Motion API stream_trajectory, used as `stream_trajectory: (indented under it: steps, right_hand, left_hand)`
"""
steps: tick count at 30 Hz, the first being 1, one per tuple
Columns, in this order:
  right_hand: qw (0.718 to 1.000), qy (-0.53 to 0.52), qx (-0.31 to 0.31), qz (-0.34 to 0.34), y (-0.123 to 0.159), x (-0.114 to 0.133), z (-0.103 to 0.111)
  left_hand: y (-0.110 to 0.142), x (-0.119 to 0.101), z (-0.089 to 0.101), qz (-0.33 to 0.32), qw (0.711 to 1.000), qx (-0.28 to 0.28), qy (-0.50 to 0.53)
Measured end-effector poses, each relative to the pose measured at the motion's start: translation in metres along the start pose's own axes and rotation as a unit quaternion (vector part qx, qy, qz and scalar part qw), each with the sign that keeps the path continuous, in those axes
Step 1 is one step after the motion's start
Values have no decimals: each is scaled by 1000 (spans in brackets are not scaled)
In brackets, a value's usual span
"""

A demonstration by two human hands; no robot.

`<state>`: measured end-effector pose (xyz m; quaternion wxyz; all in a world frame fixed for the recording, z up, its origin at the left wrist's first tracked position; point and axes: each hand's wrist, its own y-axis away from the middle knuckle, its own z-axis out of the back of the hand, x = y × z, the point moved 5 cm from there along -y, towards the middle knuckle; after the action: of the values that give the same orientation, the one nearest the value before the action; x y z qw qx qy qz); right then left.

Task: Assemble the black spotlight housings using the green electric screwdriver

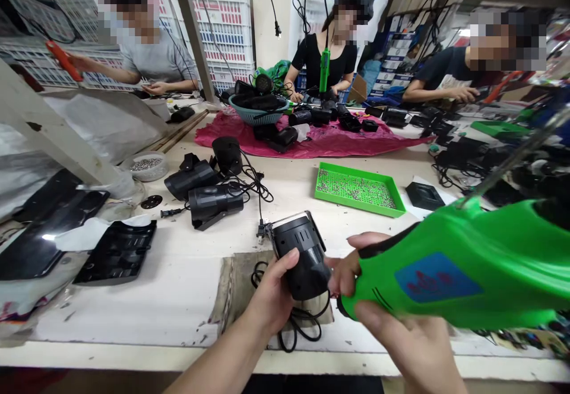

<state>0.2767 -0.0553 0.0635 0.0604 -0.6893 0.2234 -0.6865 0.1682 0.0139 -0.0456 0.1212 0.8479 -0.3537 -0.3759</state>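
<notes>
My left hand (276, 293) is closed around a black cylindrical housing (305, 257) with slots in its side and a bracket at its top end. A black power cord (307, 328) loops on the table beneath it. My right hand (401, 328) is wrapped around a large green electric screwdriver (445, 269) with a blue label, which hangs from above and lies tilted. The fingertips of this hand come close to the housing's right side; whether they touch it I cannot tell. The screwdriver's tip is at the housing's lower right, hidden behind the fingers.
A green tray (356, 189) of small screws lies beyond the housing. Several finished-looking black cylinders (214, 204) with cords stand left, near a bowl of screws (148, 165) and a black shell (120, 251). Three people sit across the table, behind a pink sheet (378, 141) and a basket (258, 112).
</notes>
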Motion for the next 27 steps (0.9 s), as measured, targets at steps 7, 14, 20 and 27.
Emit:
stream_trajectory:
  steps: [7, 14, 20, 27]
  right_hand:
    - [970, -169, -151, 89, -5, 24, -10]
    - [970, -148, -143, 131, -6, 23, -21]
    - [979, -119, -101, 133, -8, 3, -28]
    - [981, -111, -103, 120, -11, 6, -32]
  left_hand:
    - [0, 1, 0, -6, 1000, -12, -8]
    - [-1, 1, -1, -32, 999, 4, 8]
    - [-1, 2, -4, -57, 998, 20, 18]
    - [-2, 3, -4, -48, 998, 22, 40]
